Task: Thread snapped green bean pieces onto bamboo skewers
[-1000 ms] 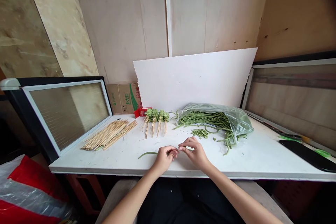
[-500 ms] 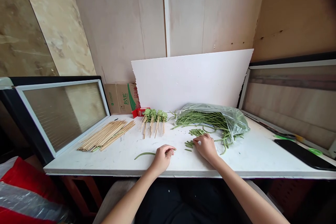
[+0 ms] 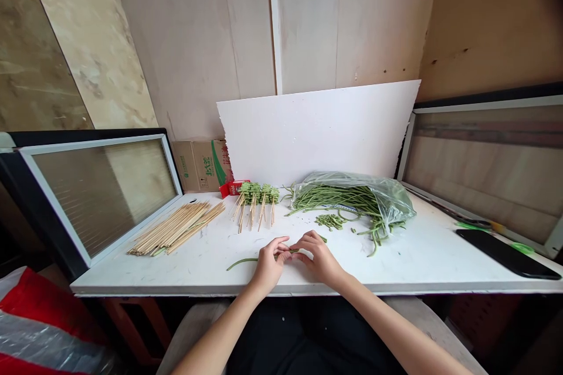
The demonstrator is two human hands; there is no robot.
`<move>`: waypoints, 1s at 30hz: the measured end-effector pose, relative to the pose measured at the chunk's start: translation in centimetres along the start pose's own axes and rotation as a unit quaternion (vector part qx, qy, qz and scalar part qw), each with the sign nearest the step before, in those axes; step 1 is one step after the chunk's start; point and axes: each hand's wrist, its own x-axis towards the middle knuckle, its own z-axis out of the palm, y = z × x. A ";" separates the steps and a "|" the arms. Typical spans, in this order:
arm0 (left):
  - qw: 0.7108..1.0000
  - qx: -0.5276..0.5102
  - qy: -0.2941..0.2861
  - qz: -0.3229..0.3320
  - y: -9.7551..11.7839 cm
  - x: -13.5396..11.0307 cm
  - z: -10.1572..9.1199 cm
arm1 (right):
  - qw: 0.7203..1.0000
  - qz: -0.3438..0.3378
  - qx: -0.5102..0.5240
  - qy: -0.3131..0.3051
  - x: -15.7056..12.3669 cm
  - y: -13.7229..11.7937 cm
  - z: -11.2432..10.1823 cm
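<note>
My left hand (image 3: 269,262) and my right hand (image 3: 317,256) meet over the front middle of the white table (image 3: 422,263). Both pinch the same long green bean (image 3: 241,261), whose free end curves out to the left of my left hand. A small heap of cut bean pieces (image 3: 331,221) lies just beyond my right hand. Further back lies a clear plastic bag of long beans (image 3: 352,199). Finished bean skewers (image 3: 257,199) lie at the back, left of the bag. Bare bamboo skewers (image 3: 178,228) are piled at the left.
A white board (image 3: 316,129) leans on the wall behind the table. Glass-topped cabinets (image 3: 101,184) flank both sides. A cardboard box (image 3: 200,164) and a red packet (image 3: 233,187) stand at the back left. A black phone (image 3: 505,253) and green-handled scissors (image 3: 477,224) lie at the right.
My right hand went out to the cut pieces beside the bag half a second ago, then came back to the bean held in my left hand. The view drifted slightly.
</note>
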 end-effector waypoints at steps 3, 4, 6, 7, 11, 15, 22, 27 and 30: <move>1.000 0.023 0.002 0.002 0.6 -0.1 -0.1 | 0.999 0.003 -0.008 0.039 -0.3 0.3 0.6; 0.999 0.048 0.009 0.011 0.8 -0.1 -0.1 | 0.998 0.006 -0.009 0.054 -0.3 0.4 0.5; 0.994 0.101 0.022 0.033 1.1 -0.1 -0.2 | 0.997 0.013 -0.007 0.077 -0.2 0.3 0.3; 0.991 0.120 0.027 0.043 1.2 -0.1 -0.3 | 0.997 0.016 -0.004 0.081 -0.2 0.2 0.2; 0.985 0.155 0.037 0.064 1.5 -0.2 -0.2 | 0.998 0.016 0.003 0.065 -0.1 -0.3 0.1; 0.984 0.164 0.024 0.071 1.7 -0.4 -0.1 | 0.998 0.008 -0.002 0.057 -0.2 -0.3 0.4; 0.975 0.202 0.011 0.087 1.9 -0.5 0.0 | 0.999 0.020 -0.006 0.037 -0.2 -0.3 0.3; 0.970 0.227 -0.013 0.086 1.8 -0.7 0.1 | 0.999 0.027 0.026 0.025 -0.2 0.0 0.3; 0.972 0.215 -0.029 0.091 1.9 -0.6 0.1 | 0.998 0.033 0.058 0.015 -0.3 0.2 0.4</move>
